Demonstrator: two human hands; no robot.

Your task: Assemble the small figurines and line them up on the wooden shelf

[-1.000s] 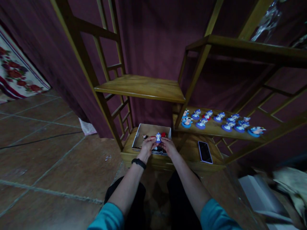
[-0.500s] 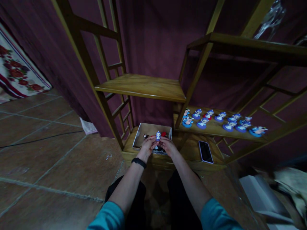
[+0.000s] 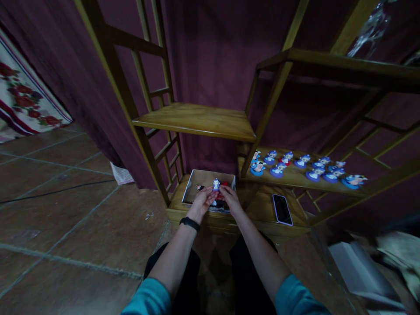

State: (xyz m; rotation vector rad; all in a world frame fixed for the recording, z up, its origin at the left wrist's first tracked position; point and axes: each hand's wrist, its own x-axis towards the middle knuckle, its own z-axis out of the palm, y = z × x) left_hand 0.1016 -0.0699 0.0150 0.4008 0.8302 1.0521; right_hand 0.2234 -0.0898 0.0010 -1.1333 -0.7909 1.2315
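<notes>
A small purple-and-white figurine (image 3: 215, 184) stands upright between my two hands, above an open cardboard box (image 3: 210, 175). My left hand (image 3: 203, 199) pinches its base from the left, with a black band round the wrist. From the right, the fingers of my right hand (image 3: 229, 196) close on the same base. Red and dark items, partly covered by my hands, lie in the box. Over to the right, several similar figurines (image 3: 278, 169) on round blue, purple and red bases stand in rows on a low shelf (image 3: 295, 177).
A phone (image 3: 282, 209) lies on the cabinet's bottom board, right of the box. An upper wooden shelf (image 3: 197, 118) juts out above the box. White boxes (image 3: 361, 267) sit on the floor at right, and a dark cable (image 3: 55, 191) crosses the tiles at left.
My hands hold the figurine in nearly the same place. The right hand's fingers have shifted slightly away from the left hand, and the whole view has moved a little.
</notes>
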